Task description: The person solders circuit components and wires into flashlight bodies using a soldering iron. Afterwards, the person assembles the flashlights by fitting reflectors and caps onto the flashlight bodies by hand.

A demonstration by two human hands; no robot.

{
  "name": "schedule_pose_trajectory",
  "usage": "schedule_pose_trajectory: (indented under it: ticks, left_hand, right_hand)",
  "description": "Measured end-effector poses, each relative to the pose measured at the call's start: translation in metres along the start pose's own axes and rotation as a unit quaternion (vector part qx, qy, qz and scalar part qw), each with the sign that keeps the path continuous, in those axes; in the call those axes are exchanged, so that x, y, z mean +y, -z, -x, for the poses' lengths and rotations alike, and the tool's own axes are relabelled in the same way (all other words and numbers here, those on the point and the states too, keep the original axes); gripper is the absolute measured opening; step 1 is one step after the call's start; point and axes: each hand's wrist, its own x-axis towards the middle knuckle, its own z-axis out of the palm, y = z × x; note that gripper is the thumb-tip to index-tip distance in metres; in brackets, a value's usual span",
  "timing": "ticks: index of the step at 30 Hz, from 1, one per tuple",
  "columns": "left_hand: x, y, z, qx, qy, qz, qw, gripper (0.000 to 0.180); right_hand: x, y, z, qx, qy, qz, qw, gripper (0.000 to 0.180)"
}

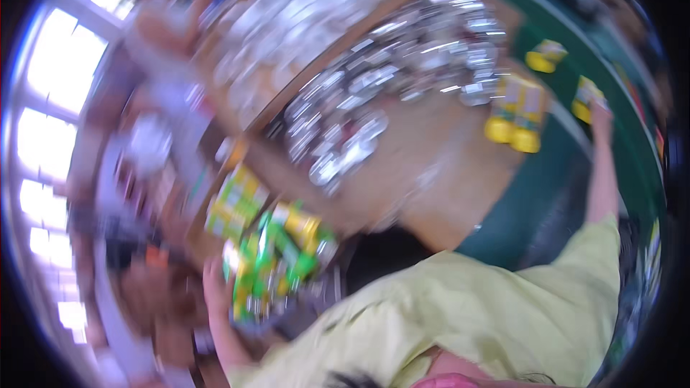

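Observation:
My right hand (pixel 602 121) is stretched far out to the right over a green belt, its fingers closed on a small yellow-and-white container (pixel 587 95). My left hand (pixel 213 279) is low on the left, beside a heap of green and yellow packages (pixel 277 259). Blur smears its fingers, so what they hold, if anything, does not show. Two yellow-and-white containers with yellow ends (pixel 517 113) lie side by side at the right edge of the brown worktop (pixel 445 172). Another yellow-and-white container (pixel 546 56) is on the green belt (pixel 560 104), farther away.
Many shiny clear and silvery pieces (pixel 402 54) cover the far part of the worktop. Behind a raised brown divider (pixel 338 47) lies a pile of whitish clear pieces (pixel 302 14). At the upper left another person (pixel 162 25) shows blurred. Bright windows (pixel 50 136) line the left side.

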Motion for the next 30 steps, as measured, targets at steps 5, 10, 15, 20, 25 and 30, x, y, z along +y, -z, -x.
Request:
schedule_pose_trajectory:
  ticks: [5,10,15,20,25,30]
  left_hand:
    - [-0.024,-0.013,-0.011,0.004,-0.008,0.001,1.000,0.061]
    - [-0.005,-0.018,-0.003,-0.085,-0.017,-0.004,0.996,0.065]
    - [0.028,-0.049,-0.051,-0.189,0.014,-0.116,0.975,0.065]
    - [0.038,-0.090,-0.059,-0.178,0.052,-0.226,0.956,0.062]
    - [0.054,-0.013,-0.034,0.106,0.052,0.019,0.993,0.040]
    - [0.098,0.046,-0.012,0.110,-0.023,0.231,0.966,0.040]
  right_hand:
    - [0.151,-0.018,-0.100,0.010,0.038,0.310,0.950,0.059]
    - [0.094,-0.038,0.009,-0.118,0.199,0.050,0.972,0.040]
    - [-0.041,0.014,0.184,-0.042,0.252,0.115,0.960,0.040]
    - [-0.103,0.066,0.225,0.014,0.284,0.022,0.958,0.039]
    - [-0.243,0.102,0.324,-0.040,0.424,-0.168,0.889,0.022]
    - [-0.373,0.090,0.426,-0.260,0.628,-0.276,0.680,0.074]
